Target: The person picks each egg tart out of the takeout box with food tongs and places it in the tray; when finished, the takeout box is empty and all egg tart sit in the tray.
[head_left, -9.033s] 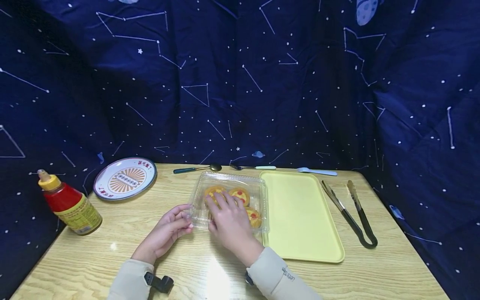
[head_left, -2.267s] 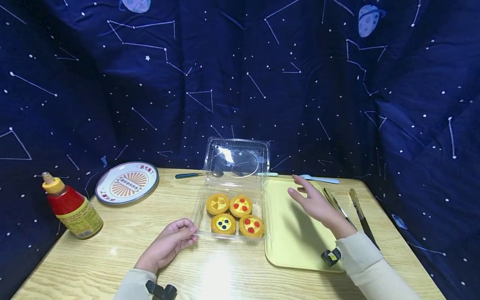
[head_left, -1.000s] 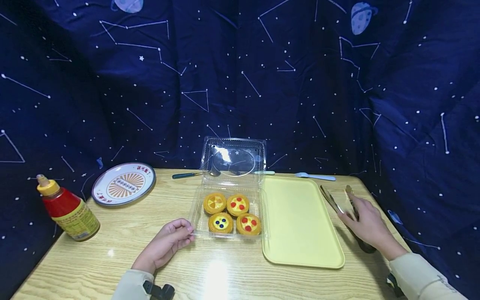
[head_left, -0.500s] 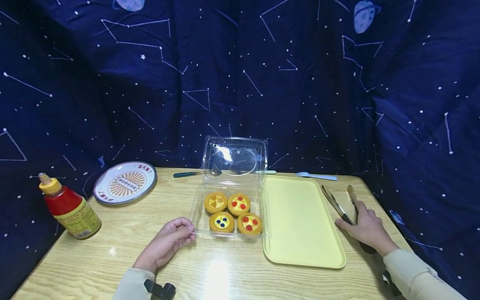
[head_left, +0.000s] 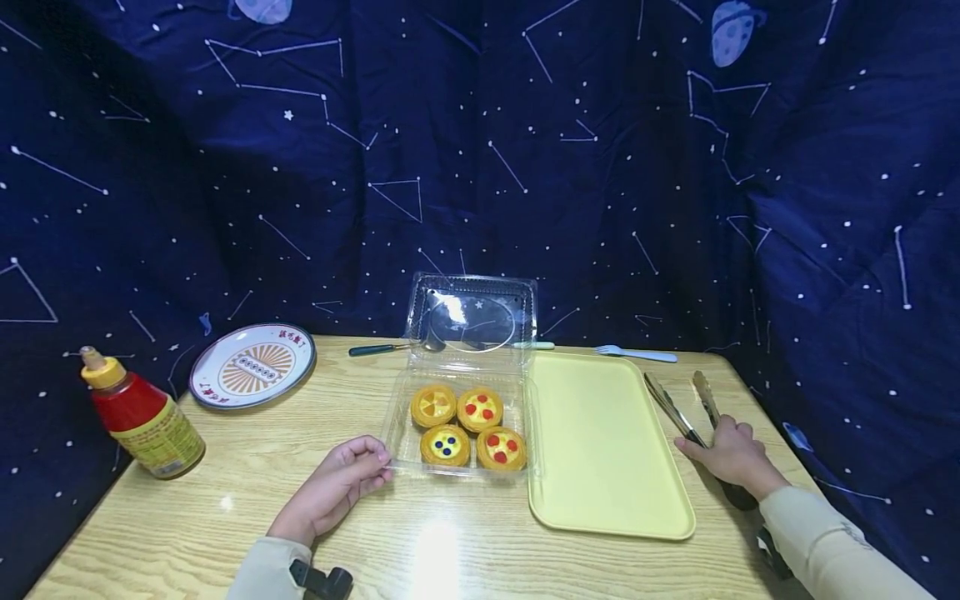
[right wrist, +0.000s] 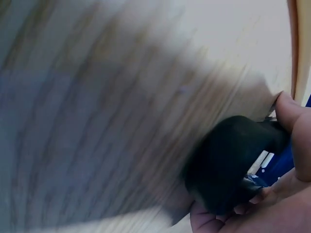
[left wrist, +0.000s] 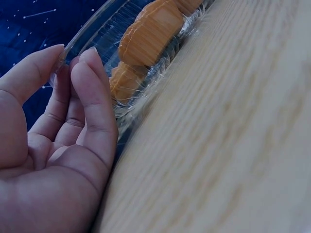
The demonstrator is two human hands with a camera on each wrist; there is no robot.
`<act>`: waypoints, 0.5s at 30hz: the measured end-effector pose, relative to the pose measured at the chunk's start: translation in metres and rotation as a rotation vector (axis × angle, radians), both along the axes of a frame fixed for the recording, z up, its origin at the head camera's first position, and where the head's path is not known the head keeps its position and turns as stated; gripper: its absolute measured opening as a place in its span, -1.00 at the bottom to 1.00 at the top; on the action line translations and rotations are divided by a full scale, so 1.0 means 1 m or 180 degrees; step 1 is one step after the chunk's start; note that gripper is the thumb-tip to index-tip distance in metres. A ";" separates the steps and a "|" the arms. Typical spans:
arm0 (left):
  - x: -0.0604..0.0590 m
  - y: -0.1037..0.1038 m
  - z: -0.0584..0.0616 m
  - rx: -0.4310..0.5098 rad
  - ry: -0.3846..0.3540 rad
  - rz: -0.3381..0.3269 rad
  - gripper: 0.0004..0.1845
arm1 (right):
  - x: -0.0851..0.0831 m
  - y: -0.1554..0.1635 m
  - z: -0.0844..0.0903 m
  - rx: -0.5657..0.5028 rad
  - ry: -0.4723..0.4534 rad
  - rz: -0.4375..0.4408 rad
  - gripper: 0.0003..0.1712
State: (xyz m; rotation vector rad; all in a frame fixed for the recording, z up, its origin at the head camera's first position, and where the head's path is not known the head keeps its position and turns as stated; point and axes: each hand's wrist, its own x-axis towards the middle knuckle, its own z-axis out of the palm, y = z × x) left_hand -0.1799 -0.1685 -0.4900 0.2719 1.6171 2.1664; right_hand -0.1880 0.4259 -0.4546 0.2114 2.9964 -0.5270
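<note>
A clear plastic clamshell box [head_left: 400,410] stands with its lid [head_left: 472,321] raised at the back. Inside lie several egg tarts, one with dark blue dots [head_left: 446,446] and two with red pieces, such as the front right tart [head_left: 501,450]. My left hand [head_left: 333,487] pinches the box's front left corner between thumb and fingers, also seen in the left wrist view. On the right, my right hand [head_left: 735,457] grips the black handles of the metal tongs [head_left: 678,418], thumb on one arm and fingers on the other. The tongs' tips are spread and lie near the table.
A yellow tray [head_left: 607,450] lies between box and tongs. Along the back edge are a dark-handled spoon [head_left: 372,351], a pale handle [head_left: 536,345] and a blue fork [head_left: 637,354]. A plate [head_left: 252,367] and a red squeeze bottle [head_left: 146,421] stand left.
The box's lid, closed in the oldest frame, is now raised. My right hand has moved from the box across the tray to the tongs and taken hold. My left hand stays at the corner.
</note>
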 end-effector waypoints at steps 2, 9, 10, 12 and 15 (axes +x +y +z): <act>0.000 0.000 0.000 0.0016 -0.0002 -0.0011 -0.98 | 0.000 0.000 0.001 -0.0038 -0.0035 0.0006 -0.07; 0.001 0.000 -0.002 0.0023 0.0018 -0.0016 -0.95 | 0.005 0.000 0.004 -0.0192 -0.0005 0.0037 -0.01; 0.000 0.000 -0.002 0.0025 0.0024 -0.0017 -0.95 | 0.007 -0.001 0.005 -0.0181 0.0036 0.0050 -0.01; 0.000 0.000 -0.002 0.0031 0.0032 -0.0024 -0.96 | 0.010 -0.003 0.006 -0.0158 0.0152 0.0076 -0.02; 0.000 0.000 -0.001 0.0036 0.0036 -0.0019 -0.96 | 0.013 -0.007 0.009 -0.0117 0.0345 0.0135 -0.07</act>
